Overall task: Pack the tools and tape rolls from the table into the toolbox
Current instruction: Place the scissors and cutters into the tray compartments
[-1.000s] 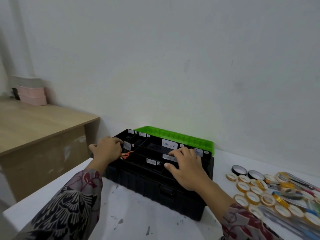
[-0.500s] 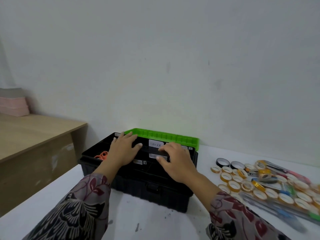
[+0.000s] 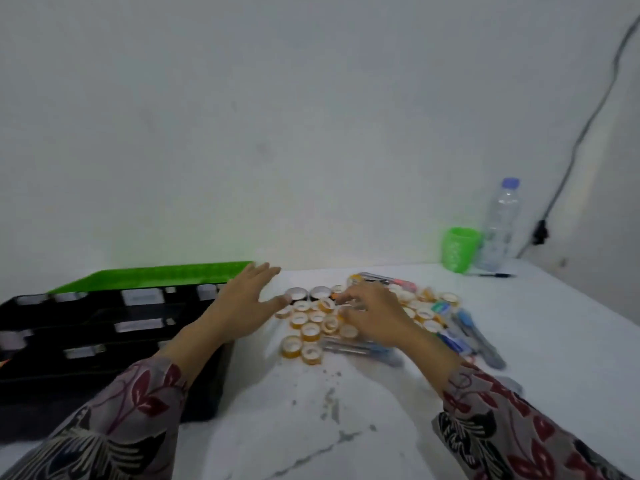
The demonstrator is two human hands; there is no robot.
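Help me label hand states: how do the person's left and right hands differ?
The left hand has its fingers spread straight and holds nothing; the right hand has its fingers curled down into the pile of small yellow tape rolls, grip unclear. The left hand hangs at the right edge of the black plastic toolbox; the right hand is over the pile. Both come from patterned sleeves.

Toolbox (image 3: 52, 393) sits on table (image 3: 554, 358), left side; lid (image 3: 152, 277) lies open behind it, toward wall. Tape rolls (image 3: 310, 332) cluster just right of toolbox. Tools (image 3: 464, 322) lie among rolls, spilling right. Cup (image 3: 459, 249) and bottle (image 3: 500, 225) stand back right, bottle right of cup.
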